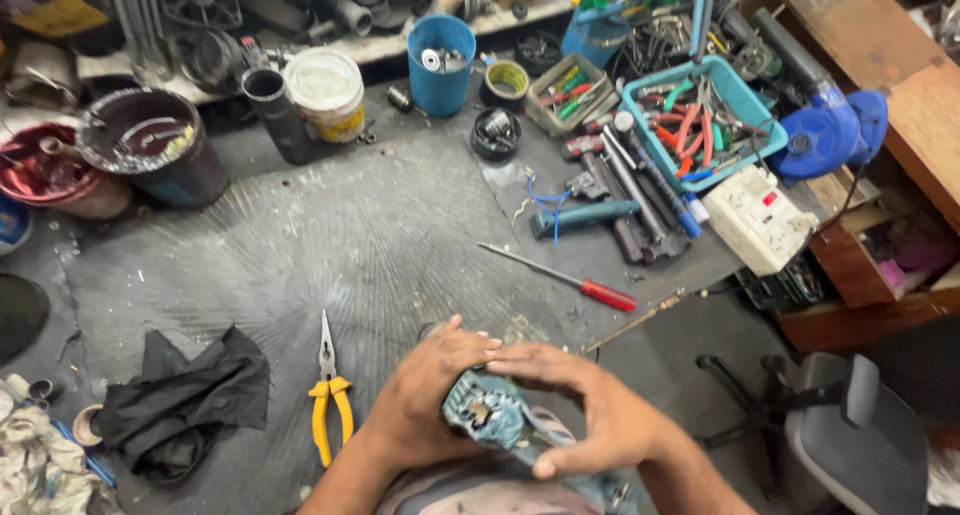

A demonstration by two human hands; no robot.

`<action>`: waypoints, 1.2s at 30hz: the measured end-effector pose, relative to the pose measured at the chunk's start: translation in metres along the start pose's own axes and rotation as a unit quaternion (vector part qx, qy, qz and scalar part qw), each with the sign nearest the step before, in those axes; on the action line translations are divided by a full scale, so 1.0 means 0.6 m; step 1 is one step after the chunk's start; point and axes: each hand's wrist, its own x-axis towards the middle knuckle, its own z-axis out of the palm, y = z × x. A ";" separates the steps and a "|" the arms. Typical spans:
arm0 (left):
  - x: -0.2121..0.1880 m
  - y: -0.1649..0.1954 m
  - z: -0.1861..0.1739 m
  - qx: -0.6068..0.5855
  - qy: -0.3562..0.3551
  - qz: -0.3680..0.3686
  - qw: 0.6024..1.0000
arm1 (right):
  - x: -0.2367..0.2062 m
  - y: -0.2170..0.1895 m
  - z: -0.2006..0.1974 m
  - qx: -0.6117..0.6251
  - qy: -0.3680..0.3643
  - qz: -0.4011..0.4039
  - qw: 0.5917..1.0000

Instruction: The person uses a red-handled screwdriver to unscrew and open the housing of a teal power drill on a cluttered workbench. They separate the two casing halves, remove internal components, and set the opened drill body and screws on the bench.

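- The scene is a cluttered workshop: a dark, scratched metal bench point(380, 235) takes up most of the view, with tubs, tins and tool trays crowding its far edge from ten to two o'clock.
- At eight o'clock lies a crumpled black rag point(185, 395); just right of it, at seven o'clock, yellow-handled pliers point(328, 395) rest untouched on the bench.
- At six o'clock the left hand point(425, 395) wraps around the near side of a teal power tool body point(490, 415), fingers curled and gripping the housing.
- The casing looks opened, with dark internals exposed, so disassembly or repair seems partway through; no loose screws or covers can be made out.
- The right hand point(590, 405) arches over the tool from five o'clock, fingers spread and pressing on its top, thumb hooked underneath.
- At three o'clock a red-handled screwdriver point(560, 275) lies apart, unused.
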 end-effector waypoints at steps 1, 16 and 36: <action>0.002 -0.001 0.002 0.019 -0.005 0.004 1.000 | -0.008 0.002 -0.003 0.042 0.003 0.034 0.999; 0.037 -0.085 0.036 0.325 0.014 -0.127 0.937 | 0.066 0.312 -0.039 -0.068 0.215 0.102 0.969; 0.101 -0.056 0.089 0.319 0.101 -0.268 0.903 | -0.068 0.328 -0.233 -0.308 0.173 0.217 0.910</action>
